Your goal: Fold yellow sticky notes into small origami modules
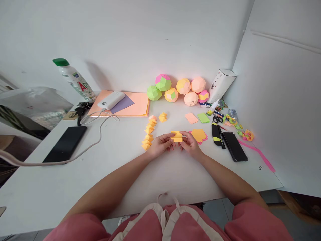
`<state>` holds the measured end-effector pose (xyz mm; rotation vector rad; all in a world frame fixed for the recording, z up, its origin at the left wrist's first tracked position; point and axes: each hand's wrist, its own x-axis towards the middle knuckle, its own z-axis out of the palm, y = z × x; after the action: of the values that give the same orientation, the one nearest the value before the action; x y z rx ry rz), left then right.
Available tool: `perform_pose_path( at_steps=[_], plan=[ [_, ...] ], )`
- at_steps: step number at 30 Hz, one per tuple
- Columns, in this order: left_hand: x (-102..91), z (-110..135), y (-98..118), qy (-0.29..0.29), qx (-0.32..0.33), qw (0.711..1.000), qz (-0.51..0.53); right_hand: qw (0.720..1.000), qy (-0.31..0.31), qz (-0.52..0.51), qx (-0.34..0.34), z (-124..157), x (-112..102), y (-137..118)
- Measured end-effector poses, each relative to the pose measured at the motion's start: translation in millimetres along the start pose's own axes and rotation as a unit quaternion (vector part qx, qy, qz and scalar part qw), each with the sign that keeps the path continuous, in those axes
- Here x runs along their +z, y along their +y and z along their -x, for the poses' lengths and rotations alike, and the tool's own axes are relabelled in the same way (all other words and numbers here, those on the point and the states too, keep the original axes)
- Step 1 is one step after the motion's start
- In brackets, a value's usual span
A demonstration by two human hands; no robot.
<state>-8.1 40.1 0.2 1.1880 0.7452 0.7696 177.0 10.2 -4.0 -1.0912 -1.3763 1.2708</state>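
Between both hands is a small orange-yellow sheet of paper [176,136] with creases running across it, its edges folded toward the middle. My left hand [162,144] pinches its left end with thumb and fingers. At the right end my right hand [189,144] grips it the same way. To the left of the hands runs a column of folded orange paper pieces [149,130], with one more folded piece [163,117] beside its top. Just right of my right hand lies a stack of orange and pink paper squares [199,135].
Paper balls [163,83] line the wall. Peach squares [191,117], green squares [203,117], scissors [217,119], a utility knife [216,134] and a phone [235,146] lie right. Leftward are a power bank [111,100] on paper sheets, a cable, a black tablet [65,144] and a bottle [75,80].
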Motion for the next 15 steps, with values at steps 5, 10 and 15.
perform_pose_path(
  at_steps=[5, 10, 15],
  plan=[
    [-1.6, 1, 3, -0.040, -0.018, 0.999, -0.019, 0.999, 0.015, 0.037, -0.026, -3, 1, -5],
    [1.6, 4, 6, -0.024, -0.022, 0.995, -0.091, 0.999, -0.005, 0.036, -0.006, -3, 1, -11],
    [4.2, 4, 3, -0.005, -0.019, 0.998, -0.064, 0.998, -0.022, 0.035, 0.054, -1, -1, -9]
  ],
)
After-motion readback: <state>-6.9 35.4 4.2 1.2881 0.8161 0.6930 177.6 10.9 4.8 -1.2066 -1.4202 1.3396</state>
